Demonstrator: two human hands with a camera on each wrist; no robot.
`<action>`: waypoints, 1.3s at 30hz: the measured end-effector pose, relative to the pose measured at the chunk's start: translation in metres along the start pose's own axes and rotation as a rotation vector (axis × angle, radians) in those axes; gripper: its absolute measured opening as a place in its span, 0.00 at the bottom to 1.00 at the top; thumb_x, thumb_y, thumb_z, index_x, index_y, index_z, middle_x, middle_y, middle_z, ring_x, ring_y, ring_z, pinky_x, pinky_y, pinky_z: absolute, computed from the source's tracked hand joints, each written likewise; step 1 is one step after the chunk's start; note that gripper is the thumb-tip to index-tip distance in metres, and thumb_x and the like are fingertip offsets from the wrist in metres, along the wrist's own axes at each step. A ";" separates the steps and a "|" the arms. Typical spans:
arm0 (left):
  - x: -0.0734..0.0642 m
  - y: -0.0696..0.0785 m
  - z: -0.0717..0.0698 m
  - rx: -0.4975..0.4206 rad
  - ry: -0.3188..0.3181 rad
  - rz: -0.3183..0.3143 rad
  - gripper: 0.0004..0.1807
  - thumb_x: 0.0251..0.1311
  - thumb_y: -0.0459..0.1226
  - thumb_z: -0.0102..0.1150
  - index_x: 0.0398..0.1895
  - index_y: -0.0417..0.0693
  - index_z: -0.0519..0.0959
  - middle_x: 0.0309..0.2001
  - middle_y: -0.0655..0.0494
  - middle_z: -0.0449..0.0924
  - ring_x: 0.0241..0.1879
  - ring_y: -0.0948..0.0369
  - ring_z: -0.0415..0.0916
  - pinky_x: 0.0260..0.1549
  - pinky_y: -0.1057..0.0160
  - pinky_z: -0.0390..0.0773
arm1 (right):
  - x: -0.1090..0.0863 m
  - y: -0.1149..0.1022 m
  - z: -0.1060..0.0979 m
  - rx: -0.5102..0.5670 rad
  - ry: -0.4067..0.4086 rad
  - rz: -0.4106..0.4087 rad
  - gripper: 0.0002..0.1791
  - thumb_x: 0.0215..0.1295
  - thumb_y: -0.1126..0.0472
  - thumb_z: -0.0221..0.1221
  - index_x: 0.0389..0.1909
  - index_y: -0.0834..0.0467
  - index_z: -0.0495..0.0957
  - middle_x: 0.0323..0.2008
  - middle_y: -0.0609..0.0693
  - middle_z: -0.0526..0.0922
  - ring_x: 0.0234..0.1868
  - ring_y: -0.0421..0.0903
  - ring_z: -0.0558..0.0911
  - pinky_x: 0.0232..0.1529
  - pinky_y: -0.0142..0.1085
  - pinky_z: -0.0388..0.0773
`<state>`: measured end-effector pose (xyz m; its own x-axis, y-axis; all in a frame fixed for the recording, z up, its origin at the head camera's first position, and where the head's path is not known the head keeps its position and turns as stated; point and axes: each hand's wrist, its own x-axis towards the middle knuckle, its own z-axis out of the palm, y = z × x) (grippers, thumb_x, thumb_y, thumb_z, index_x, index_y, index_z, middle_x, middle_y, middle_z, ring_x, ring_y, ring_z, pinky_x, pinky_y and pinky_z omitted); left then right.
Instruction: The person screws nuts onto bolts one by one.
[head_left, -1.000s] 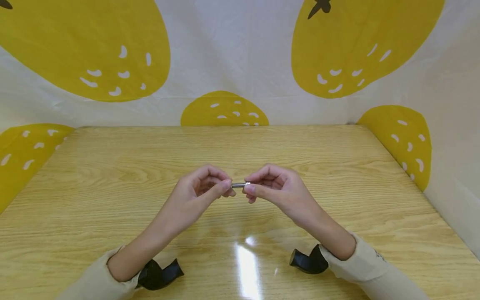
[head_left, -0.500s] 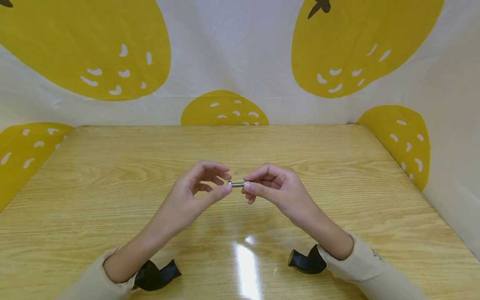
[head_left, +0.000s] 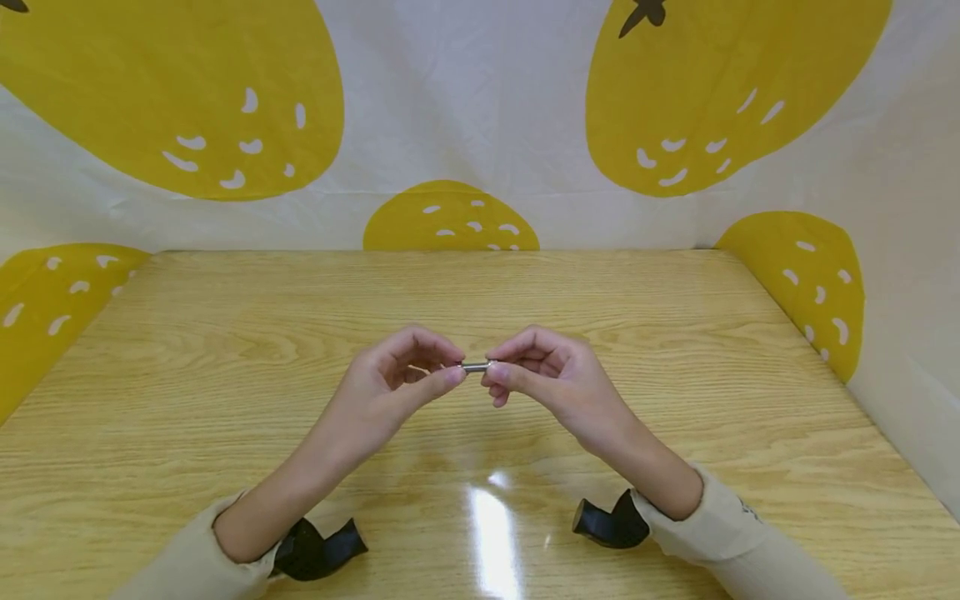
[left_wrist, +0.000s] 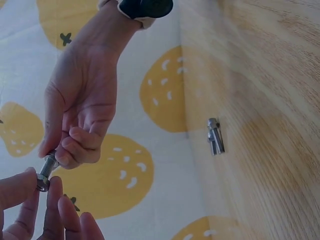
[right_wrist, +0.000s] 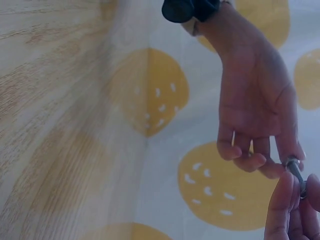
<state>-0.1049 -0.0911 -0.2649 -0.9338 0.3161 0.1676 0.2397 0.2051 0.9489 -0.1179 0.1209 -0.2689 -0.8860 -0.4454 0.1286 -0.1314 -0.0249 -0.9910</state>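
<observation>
A short silvery bolt (head_left: 476, 367) is held level between both hands, above the table. My left hand (head_left: 390, 375) pinches its left end with thumb and forefinger, where a hexagonal metal piece (left_wrist: 42, 183) shows in the left wrist view. Between the fingers of the two hands, threads are visible on the shank (left_wrist: 47, 167). My right hand (head_left: 570, 379) grips the opposite end with thumb and fingertips, partly covering it. In the right wrist view the bolt (right_wrist: 296, 172) again spans the gap from hand to hand.
Bolts (left_wrist: 215, 136) lie close together on the wooden table (head_left: 225, 333) in the left wrist view. A white cloth (head_left: 465, 100) with yellow fruit shapes lines the back and sides. Black wrist mounts (head_left: 318, 552) stick out below both sleeves.
My left fingers opened off the bolt's left end half a second ago, baring it, and now pinch it again. My right hand has kept its grip nearly in place.
</observation>
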 end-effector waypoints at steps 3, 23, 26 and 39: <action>0.000 0.000 0.000 -0.002 0.012 0.041 0.07 0.57 0.35 0.62 0.39 0.47 0.78 0.39 0.56 0.79 0.39 0.58 0.76 0.42 0.61 0.77 | 0.000 0.000 0.000 0.003 0.002 0.005 0.14 0.62 0.64 0.59 0.43 0.70 0.73 0.34 0.48 0.83 0.32 0.44 0.82 0.40 0.40 0.81; 0.001 0.001 0.001 -0.023 -0.017 0.017 0.08 0.60 0.36 0.59 0.41 0.45 0.76 0.40 0.53 0.78 0.40 0.58 0.77 0.42 0.61 0.77 | -0.001 0.001 0.000 0.031 0.002 -0.024 0.14 0.62 0.65 0.58 0.43 0.71 0.72 0.34 0.47 0.83 0.32 0.42 0.82 0.39 0.39 0.81; 0.002 0.000 0.002 -0.023 -0.010 0.072 0.07 0.56 0.33 0.62 0.38 0.45 0.78 0.42 0.54 0.78 0.44 0.59 0.74 0.43 0.61 0.76 | -0.001 0.001 0.000 0.031 0.002 -0.030 0.14 0.63 0.65 0.58 0.44 0.71 0.72 0.34 0.47 0.83 0.32 0.43 0.82 0.40 0.39 0.81; 0.001 0.000 -0.001 -0.031 -0.057 -0.090 0.14 0.66 0.43 0.51 0.46 0.43 0.73 0.36 0.50 0.81 0.40 0.57 0.80 0.48 0.54 0.76 | 0.000 0.002 0.002 0.037 -0.003 -0.016 0.15 0.63 0.64 0.58 0.44 0.72 0.71 0.34 0.47 0.82 0.32 0.42 0.82 0.41 0.39 0.81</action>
<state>-0.1062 -0.0917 -0.2649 -0.9341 0.3505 0.0670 0.1468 0.2061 0.9675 -0.1168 0.1191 -0.2706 -0.8828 -0.4470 0.1446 -0.1290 -0.0653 -0.9895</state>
